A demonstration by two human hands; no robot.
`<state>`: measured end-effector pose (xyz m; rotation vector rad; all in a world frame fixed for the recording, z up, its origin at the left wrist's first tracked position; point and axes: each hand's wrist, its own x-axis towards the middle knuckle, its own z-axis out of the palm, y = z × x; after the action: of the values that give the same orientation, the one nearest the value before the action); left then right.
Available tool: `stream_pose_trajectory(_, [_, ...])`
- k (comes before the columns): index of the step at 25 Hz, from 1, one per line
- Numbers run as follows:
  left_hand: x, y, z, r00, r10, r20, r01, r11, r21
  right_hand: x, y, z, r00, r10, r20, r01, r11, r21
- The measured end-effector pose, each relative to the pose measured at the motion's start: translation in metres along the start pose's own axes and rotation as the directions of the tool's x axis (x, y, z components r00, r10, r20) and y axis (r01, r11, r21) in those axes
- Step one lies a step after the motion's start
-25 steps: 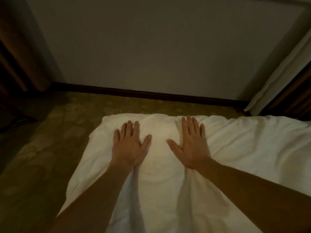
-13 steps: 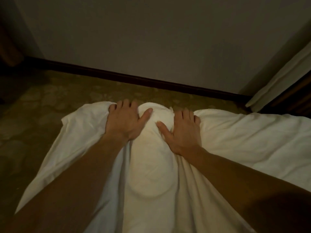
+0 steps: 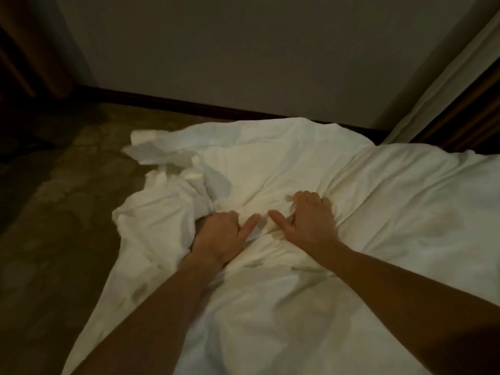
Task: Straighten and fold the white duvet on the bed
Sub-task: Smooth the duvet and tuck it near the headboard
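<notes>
Both grips are clamped on cloth: the left hand [image 3: 219,234] and right hand [image 3: 311,220], side by side, bunch the soft white duvet [image 3: 378,212], likely gathering it for a fold; it sprawls rumpled across the bed, its left edge draped over the side.

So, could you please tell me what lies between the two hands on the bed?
In the head view, only a bunched ridge of the white duvet lies between the left hand and right hand; their thumbs nearly meet.

Dim bedroom, likely a hotel room

A bed under a rumpled white duvet [image 3: 378,212] stands on patterned carpet [image 3: 67,212], near a plain wall [image 3: 243,50] with a dark baseboard [image 3: 189,105] and a pale curtain [image 3: 438,85] at right.
</notes>
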<state>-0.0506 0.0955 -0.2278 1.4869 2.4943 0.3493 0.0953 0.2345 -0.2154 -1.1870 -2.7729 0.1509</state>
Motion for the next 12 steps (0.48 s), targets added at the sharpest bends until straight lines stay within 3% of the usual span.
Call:
stream_pose_trajectory(4, [-0.083, 0.039, -0.031, 0.993, 0.045, -0.107, -0.038, 0.997, 0.072, -0.086, 0.016, -0.050, 0.998, -0.050, -0.034, 0.051, 0.997, 0.054])
stream_pose_trajectory(7, [-0.121, 0.056, -0.046, 0.985, 0.037, -0.169, -0.036, 0.999, 0.008, -0.150, 0.027, -0.052, 0.982, -0.127, -0.139, 0.141, 0.986, 0.094])
stream_pose_trajectory(10, [-0.102, 0.059, -0.061, 0.933, 0.047, -0.356, -0.029, 0.998, 0.054, -0.201, 0.028, -0.032, 0.969, -0.164, -0.187, 0.189, 0.974, 0.122])
stream_pose_trajectory(12, [-0.064, 0.057, -0.075, 0.941, 0.059, -0.333, -0.024, 0.994, 0.107, -0.213, 0.027, -0.022, 0.972, -0.144, -0.187, 0.169, 0.977, 0.127])
